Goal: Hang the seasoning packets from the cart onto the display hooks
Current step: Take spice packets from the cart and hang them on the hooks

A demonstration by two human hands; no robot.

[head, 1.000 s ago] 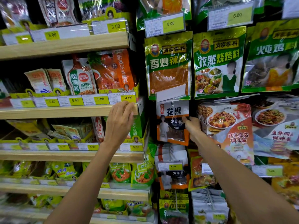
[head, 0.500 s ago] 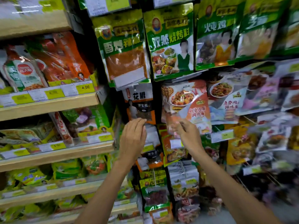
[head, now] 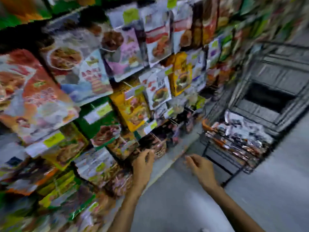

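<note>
Blurred racks of hanging packets [head: 78, 69] are crowding the aisle while the left hand [head: 143, 166] and right hand [head: 201, 169] are hovering, fingers loosely curled, seemingly empty, near the cart [head: 206, 148], where seasoning packets [head: 240, 136] are lying, likely light, floppy, slick, best pinched at the top edge.

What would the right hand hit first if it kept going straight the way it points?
Likely the dark packets hanging low on the display; the cart lies right of the right hand. Blur leaves depth unsure.
</note>
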